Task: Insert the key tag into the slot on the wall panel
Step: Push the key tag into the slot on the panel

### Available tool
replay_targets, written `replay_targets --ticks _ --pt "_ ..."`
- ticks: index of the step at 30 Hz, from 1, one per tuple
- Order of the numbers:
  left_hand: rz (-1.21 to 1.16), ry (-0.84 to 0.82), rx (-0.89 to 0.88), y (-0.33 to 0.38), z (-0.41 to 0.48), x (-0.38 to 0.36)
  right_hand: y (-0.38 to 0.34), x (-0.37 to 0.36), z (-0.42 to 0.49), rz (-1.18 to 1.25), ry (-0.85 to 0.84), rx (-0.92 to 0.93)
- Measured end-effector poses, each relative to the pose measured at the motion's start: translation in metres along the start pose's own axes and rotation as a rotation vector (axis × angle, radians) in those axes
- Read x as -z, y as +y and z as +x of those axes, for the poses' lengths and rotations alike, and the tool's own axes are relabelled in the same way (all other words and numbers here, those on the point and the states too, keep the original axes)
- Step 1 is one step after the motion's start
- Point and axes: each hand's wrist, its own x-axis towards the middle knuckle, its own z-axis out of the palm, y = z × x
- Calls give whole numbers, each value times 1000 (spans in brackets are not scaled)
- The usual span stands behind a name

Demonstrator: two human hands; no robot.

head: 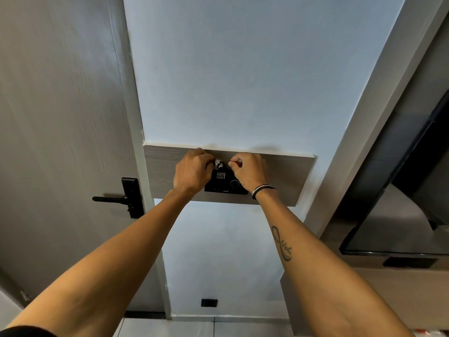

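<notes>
A black wall panel (224, 187) is fixed on a grey wood-grain board (281, 171) on the pale blue wall. A black key tag with a small white label (220, 175) stands upright at the panel's top, its lower end against the panel. A silver key or ring (218, 164) sits at the tag's top. My left hand (192, 172) pinches that metal part from the left. My right hand (250, 170) has its fingers curled at the tag's upper right edge; whether it touches the tag I cannot tell. The slot itself is hidden.
A grey door (60, 117) with a black lever handle (121, 197) stands to the left. A dark-framed mirror or screen (401, 203) hangs on the right wall above a wooden unit. A black socket (209, 302) sits low on the wall near the tiled floor.
</notes>
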Motion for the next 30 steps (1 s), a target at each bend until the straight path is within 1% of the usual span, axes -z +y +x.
replay_targets --ticks 6,9,12,15,18,27,30 --pt "120 101 -108 0 0 5 -5 16 3 -244 107 102" --pt "181 139 -172 -5 -2 2 -1 17 -2 -287 157 143" --pt "204 71 -198 -9 -6 -4 6 12 -9 -353 167 182" --pt "217 -5 -156 -15 -14 -12 14 1 -21 -392 107 175" --pt "228 -57 -108 -22 -23 -19 24 -9 -34 -419 46 129" --pt "242 -87 -119 -26 -24 -24 36 -14 -34 -501 10 123" --pt "241 -87 -93 -21 -25 -20 34 -11 -34 -496 8 115"
